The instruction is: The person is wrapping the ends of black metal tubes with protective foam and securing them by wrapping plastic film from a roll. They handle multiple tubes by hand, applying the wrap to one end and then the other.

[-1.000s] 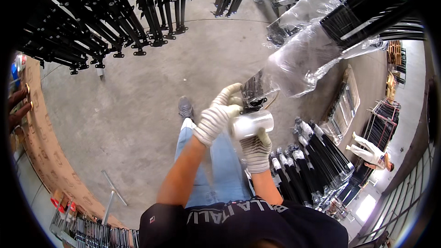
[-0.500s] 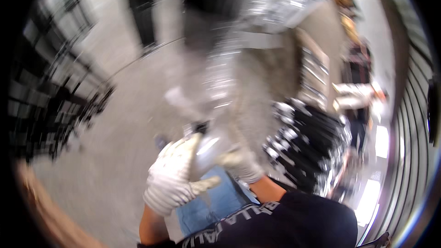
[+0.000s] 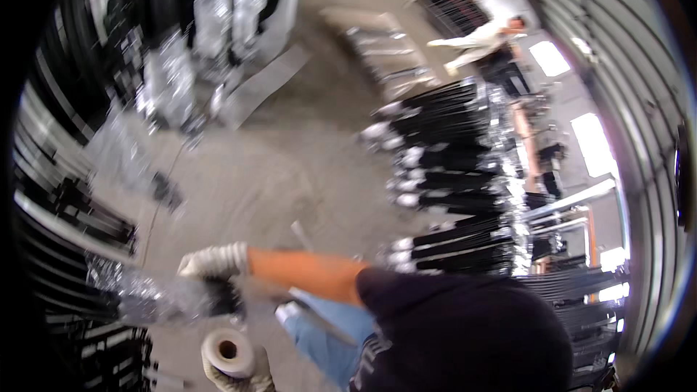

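My left hand (image 3: 250,377), in a whitish knit glove, is closed round a roll of clear stretch film (image 3: 229,353), its brown core facing up. My right arm reaches across to the left. At its end, my gloved right hand (image 3: 214,260) is at the far edge of a film-wrapped black bundle (image 3: 170,301), its fingers bent over and seemingly gripping it. Just below that hand, the bundle's dark end shows through glossy film. Motion blur and the film hide the right fingertips.
Stacked black lengths with wrapped ends (image 3: 450,181) lie to the right. More black pieces (image 3: 80,210) stand along the left. Loose clear film (image 3: 123,149) and a pale flat strip (image 3: 261,87) are farther off. A person (image 3: 483,47) is at the far right.
My view has swung left. The hands were close together in front of me; now the right reaches far left to the wrapped bundle and the left holds the film roll lower down.
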The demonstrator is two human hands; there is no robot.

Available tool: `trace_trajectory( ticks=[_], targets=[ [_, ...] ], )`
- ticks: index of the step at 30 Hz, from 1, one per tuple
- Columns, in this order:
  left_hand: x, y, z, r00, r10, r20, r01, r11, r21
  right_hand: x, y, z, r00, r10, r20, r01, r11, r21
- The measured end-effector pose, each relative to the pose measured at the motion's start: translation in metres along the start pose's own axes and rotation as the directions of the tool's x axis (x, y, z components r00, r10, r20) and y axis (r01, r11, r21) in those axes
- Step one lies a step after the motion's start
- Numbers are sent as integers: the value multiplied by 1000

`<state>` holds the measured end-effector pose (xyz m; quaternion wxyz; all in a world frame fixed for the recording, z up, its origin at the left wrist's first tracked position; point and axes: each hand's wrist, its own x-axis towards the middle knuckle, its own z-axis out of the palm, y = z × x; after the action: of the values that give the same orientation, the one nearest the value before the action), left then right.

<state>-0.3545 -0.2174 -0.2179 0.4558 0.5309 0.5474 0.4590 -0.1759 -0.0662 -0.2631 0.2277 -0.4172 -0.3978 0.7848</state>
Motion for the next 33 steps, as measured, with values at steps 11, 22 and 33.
trace_trajectory(
  ticks=[11, 22, 33],
  targets=[
    [84, -49, 7, 939, -310, 151, 323, 641, -696, -21, -12, 18, 952, 82, 294, 12, 953, -304],
    [119, -46, 39, 903, -121, 413, 379, 678, -629, -31, 1, 0, 856, -211, -471, 334, 922, 194],
    [77, 38, 95, 863, -242, 444, 466, 722, -512, -131, -55, -29, 680, -512, -525, 151, 799, -583]
  ],
)
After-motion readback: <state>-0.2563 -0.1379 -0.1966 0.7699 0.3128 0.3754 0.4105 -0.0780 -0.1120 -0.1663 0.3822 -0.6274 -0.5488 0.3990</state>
